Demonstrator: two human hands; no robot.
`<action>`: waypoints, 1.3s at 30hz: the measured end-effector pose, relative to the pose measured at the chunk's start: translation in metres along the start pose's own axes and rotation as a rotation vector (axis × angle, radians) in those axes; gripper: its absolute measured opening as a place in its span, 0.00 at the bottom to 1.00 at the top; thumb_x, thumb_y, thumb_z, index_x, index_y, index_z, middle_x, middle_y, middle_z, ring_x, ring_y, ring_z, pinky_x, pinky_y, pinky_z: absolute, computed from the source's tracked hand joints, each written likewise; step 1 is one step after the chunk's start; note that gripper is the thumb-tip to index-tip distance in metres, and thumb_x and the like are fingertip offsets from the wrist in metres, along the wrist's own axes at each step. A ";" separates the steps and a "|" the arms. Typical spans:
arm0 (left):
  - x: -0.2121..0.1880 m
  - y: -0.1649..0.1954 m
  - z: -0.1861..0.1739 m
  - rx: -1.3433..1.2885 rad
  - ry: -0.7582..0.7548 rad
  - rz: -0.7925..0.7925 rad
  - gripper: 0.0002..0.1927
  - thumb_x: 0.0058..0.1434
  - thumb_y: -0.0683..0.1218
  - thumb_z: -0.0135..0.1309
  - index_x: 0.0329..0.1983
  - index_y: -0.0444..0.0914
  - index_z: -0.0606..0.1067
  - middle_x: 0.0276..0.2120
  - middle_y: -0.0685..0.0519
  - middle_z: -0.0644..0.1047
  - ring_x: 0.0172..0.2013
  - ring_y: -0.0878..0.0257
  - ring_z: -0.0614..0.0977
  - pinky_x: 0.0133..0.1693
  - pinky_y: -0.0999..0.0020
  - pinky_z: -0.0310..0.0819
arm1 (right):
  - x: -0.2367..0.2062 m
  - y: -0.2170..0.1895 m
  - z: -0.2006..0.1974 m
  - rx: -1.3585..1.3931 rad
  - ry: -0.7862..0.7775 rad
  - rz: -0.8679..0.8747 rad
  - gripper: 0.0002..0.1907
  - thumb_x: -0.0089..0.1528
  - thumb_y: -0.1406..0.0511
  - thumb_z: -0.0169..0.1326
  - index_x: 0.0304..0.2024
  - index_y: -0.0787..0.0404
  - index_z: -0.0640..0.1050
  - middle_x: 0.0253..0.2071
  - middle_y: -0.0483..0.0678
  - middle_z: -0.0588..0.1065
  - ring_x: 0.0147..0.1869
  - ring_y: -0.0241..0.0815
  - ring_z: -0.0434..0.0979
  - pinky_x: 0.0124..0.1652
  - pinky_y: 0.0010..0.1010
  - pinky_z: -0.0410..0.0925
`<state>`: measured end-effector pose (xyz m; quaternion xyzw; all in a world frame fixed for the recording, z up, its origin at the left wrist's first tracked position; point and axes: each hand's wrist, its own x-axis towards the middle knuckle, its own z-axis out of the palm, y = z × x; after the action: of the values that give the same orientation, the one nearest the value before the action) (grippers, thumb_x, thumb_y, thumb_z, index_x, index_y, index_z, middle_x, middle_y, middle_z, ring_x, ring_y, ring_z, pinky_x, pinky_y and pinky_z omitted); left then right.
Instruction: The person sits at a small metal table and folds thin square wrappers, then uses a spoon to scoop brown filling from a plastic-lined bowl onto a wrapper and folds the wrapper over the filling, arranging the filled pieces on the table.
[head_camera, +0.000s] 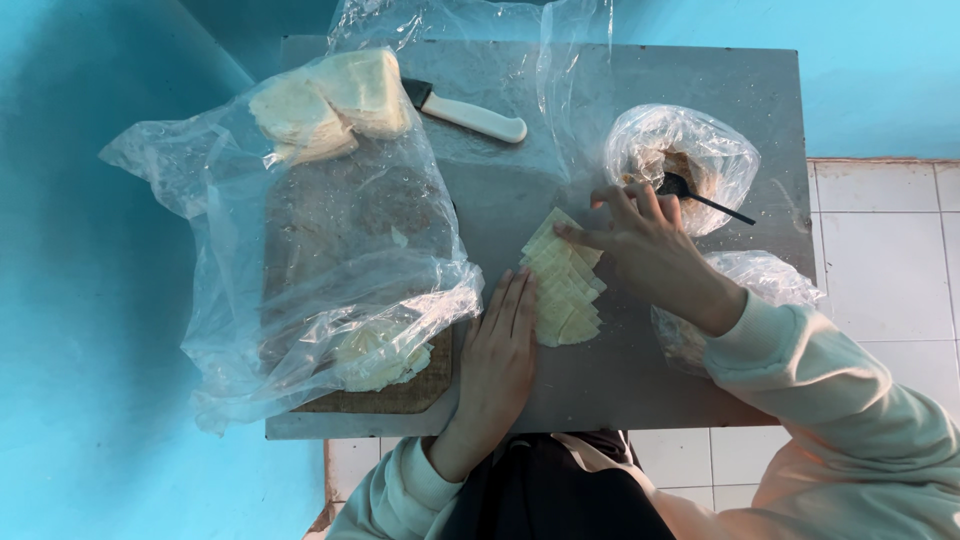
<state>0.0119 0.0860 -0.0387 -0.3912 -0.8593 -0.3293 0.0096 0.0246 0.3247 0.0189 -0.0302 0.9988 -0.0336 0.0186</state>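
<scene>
We see a dull grey metal surface (640, 110) against bright turquoise walls. Our fanned row of wrappers (562, 285) is pale yellow-cream, overlapping in a stepped, scale-like pattern. The stacks of wrappers (330, 105) up at the back are the same cream shade. The knife (470, 115) shows an off-white handle with a black collar. The spoon (700, 195) is black, sitting in brownish filling. The plastic bags (330, 270) are clear with white glints. The board (400, 395) is brown wood. Our sleeves (850, 400) are pale mint-cream, and the floor tiles (880, 240) white.
</scene>
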 end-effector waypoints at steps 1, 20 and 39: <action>0.000 0.000 0.001 0.011 0.000 0.003 0.27 0.67 0.39 0.47 0.71 0.33 0.64 0.68 0.45 0.69 0.71 0.51 0.68 0.58 0.52 0.70 | 0.000 0.000 -0.001 -0.031 0.008 0.000 0.34 0.50 0.63 0.64 0.60 0.34 0.78 0.60 0.49 0.66 0.63 0.56 0.63 0.53 0.51 0.61; 0.000 0.009 0.002 0.087 0.017 0.028 0.24 0.72 0.46 0.44 0.69 0.33 0.66 0.68 0.47 0.70 0.68 0.54 0.70 0.69 0.45 0.55 | -0.123 -0.010 -0.091 -0.189 0.218 0.174 0.27 0.58 0.69 0.58 0.61 0.47 0.79 0.54 0.47 0.74 0.55 0.49 0.69 0.49 0.43 0.67; 0.002 0.018 0.004 0.152 0.036 0.022 0.24 0.72 0.48 0.46 0.68 0.33 0.68 0.66 0.48 0.71 0.66 0.55 0.72 0.68 0.43 0.55 | -0.176 0.014 0.021 -0.018 0.197 0.517 0.24 0.61 0.54 0.60 0.60 0.45 0.79 0.54 0.50 0.68 0.55 0.54 0.66 0.55 0.47 0.65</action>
<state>0.0240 0.0980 -0.0312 -0.3927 -0.8772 -0.2700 0.0583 0.1999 0.3482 0.0028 0.2292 0.9705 -0.0217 -0.0711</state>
